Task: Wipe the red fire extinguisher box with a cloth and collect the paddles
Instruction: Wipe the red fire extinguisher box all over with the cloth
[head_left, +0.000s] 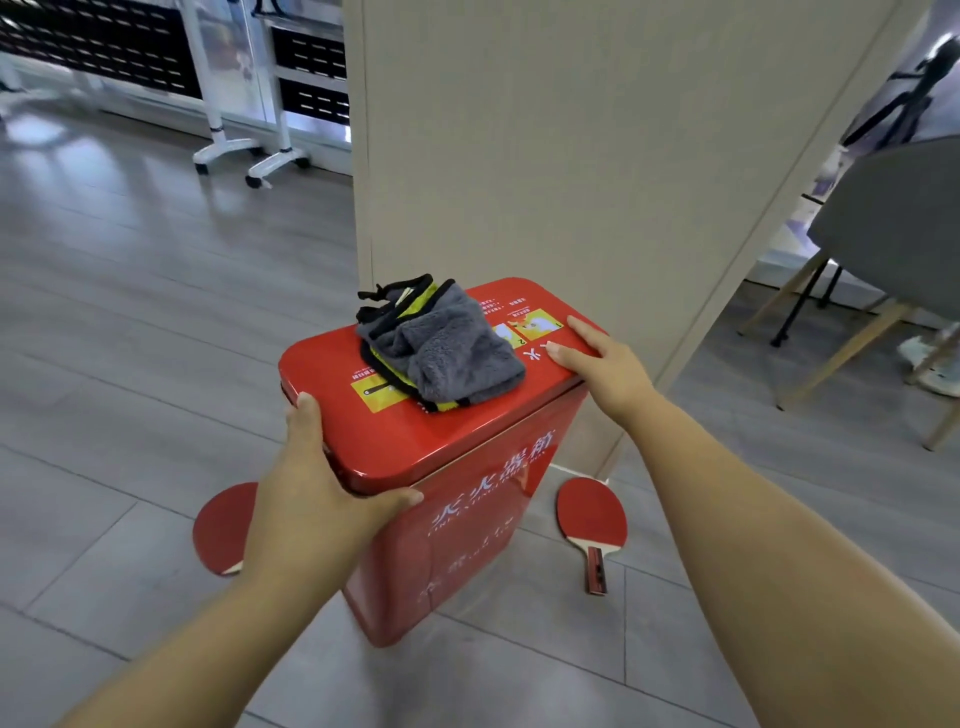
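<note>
1. The room had a grey plank floor (130, 312), with a tall beige partition (571, 156) standing upright in the middle of the view.
2. A grey chair (904, 223) on wooden legs stood to the right of the partition, and white wheeled stands (228, 148) stood far off to the left.
3. The red fire extinguisher box (467, 519) stood upright on the floor, just in front of the partition, with its lid closed.
4. A crumpled grey cloth (447, 348) with yellow and black trim lay on the middle of the lid, touched by neither hand.
5. The left hand (317, 499) clasped the lid's near left corner, with the thumb along the front edge and the fingers curled over the left edge.
6. The right hand (602, 364) rested flat on the lid's right end with its fingers straight, holding nothing.
7. The right paddle (592, 514) lay red face up on the floor just beside the box's right side, with its handle pointing toward the camera.
8. The left paddle (221, 525) lay on the floor to the box's left, partly hidden behind the left forearm.
</note>
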